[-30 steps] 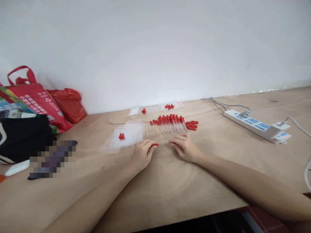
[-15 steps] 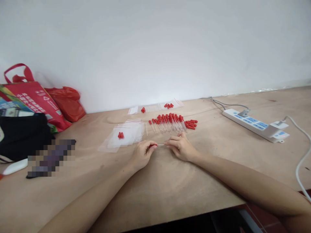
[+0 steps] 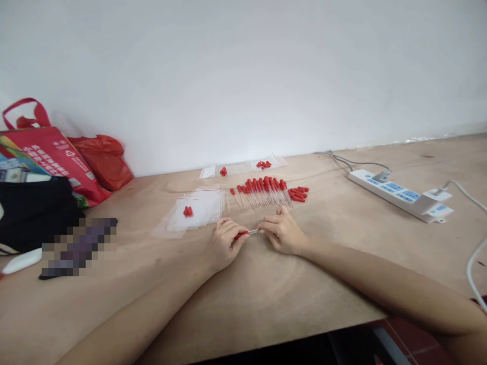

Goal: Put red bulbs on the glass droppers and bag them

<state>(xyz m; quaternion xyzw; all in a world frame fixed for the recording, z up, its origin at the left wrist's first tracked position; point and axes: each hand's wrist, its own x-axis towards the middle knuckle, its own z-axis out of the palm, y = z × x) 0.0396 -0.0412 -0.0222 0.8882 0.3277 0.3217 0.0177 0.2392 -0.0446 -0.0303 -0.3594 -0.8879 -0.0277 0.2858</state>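
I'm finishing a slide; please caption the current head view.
Left hand holds a red cap, right hand a thin pale tube, with red-capped tubes lying beyond.

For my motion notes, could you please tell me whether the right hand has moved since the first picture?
Yes, the right hand has shifted slightly left, toward the left hand, judged against the power strip.

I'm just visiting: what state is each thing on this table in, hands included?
Left hand: closed, pinching a red bulb.
Right hand: closed, fingertips on a clear tube.
Red bulb: against the tube's end; how far on, I can't tell.
Clear tube: lengthwise between the hands.
Loose red bulbs: lying heaped.
Clear bags: flat, overlapping.
Power strip: plugged into.
Red shopping bag: upright, handle raised.
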